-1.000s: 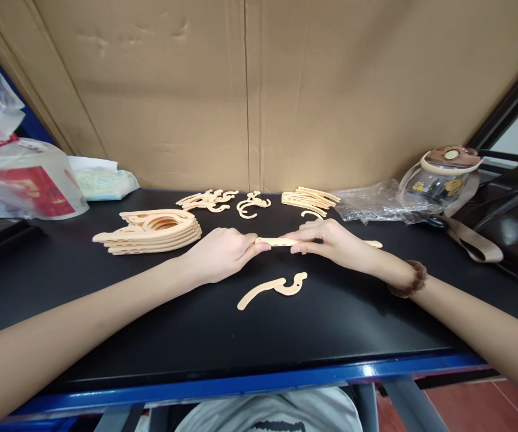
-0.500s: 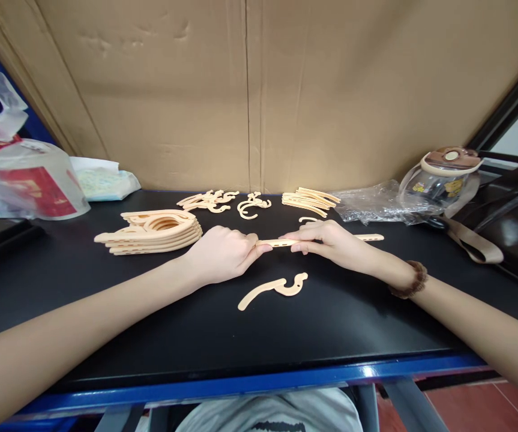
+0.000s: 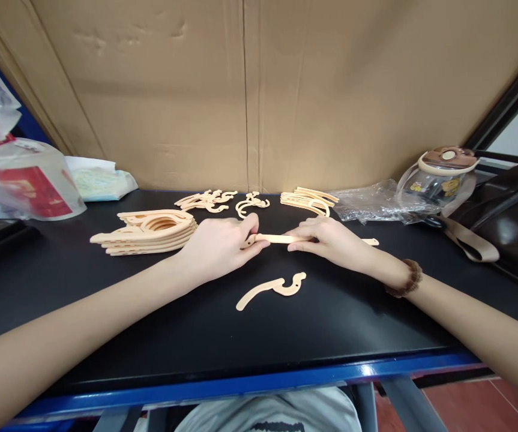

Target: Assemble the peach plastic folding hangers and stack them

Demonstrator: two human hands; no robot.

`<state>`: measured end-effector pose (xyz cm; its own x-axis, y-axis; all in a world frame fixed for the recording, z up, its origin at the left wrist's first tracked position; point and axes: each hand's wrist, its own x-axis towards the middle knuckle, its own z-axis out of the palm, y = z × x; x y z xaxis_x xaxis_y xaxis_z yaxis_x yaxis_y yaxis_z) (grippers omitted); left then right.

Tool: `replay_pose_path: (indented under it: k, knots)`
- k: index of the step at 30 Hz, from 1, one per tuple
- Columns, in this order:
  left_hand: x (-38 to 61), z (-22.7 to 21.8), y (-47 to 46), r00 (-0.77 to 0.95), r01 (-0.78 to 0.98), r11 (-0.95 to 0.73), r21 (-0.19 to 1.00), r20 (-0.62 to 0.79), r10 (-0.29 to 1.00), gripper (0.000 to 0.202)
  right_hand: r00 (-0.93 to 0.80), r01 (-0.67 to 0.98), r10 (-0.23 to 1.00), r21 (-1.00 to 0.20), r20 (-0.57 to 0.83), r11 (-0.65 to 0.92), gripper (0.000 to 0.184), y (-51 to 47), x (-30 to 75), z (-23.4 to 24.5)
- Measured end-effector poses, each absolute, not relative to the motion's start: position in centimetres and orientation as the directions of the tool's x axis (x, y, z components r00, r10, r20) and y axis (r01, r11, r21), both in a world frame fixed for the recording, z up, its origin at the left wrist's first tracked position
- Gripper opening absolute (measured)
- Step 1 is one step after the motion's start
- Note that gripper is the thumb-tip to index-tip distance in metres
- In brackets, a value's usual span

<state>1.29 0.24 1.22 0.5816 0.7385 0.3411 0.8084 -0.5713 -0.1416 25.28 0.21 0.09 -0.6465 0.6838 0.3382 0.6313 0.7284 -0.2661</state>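
My left hand pinches the left end of a peach-coloured plastic hanger piece between thumb and fingers, with a small holed end showing at the grip. My right hand is closed round the same piece further right, and its tip sticks out past the hand. A curved hook shows just behind the right hand; whether it joins the held piece I cannot tell. In front of both hands lies a loose hanger arm with a hook. Left of my left hand is a stack of folded hangers.
At the back of the black table lie hooked hanger pieces, a few loose hooks and straight arms. A plastic bag and tissue pack stand left; clear wrap, a bottle and a dark bag right.
The held piece has rolled, so its smooth face shows instead of the slotted edge. My left fingers have lifted and shifted on its end. The hook behind my right hand now stands higher.
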Motion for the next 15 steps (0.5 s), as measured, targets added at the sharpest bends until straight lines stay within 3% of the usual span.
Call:
replay_pose_path:
  k: [5, 11, 15]
  knots:
    - [0.1, 2.2, 1.2, 0.681, 0.718, -0.694, -0.044, 0.25, 0.688, 0.019, -0.606, 0.693, 0.726, -0.232, 0.325, 0.682, 0.027, 0.7, 25.7, 0.2]
    - [-1.1, 2.0, 2.4, 0.832, 0.524, -0.839, -0.145, 0.297, 0.468, 0.018, -0.58, 0.757, 0.753, -0.135, 0.31, 0.639, 0.037, 1.0, 26.4, 0.5]
    - [-1.2, 1.9, 2.4, 0.823, 0.518, -0.841, -0.158, 0.361, 0.439, 0.027, -0.585, 0.778, 0.751, -0.047, 0.307, 0.626, 0.046, 1.2, 27.1, 0.7]
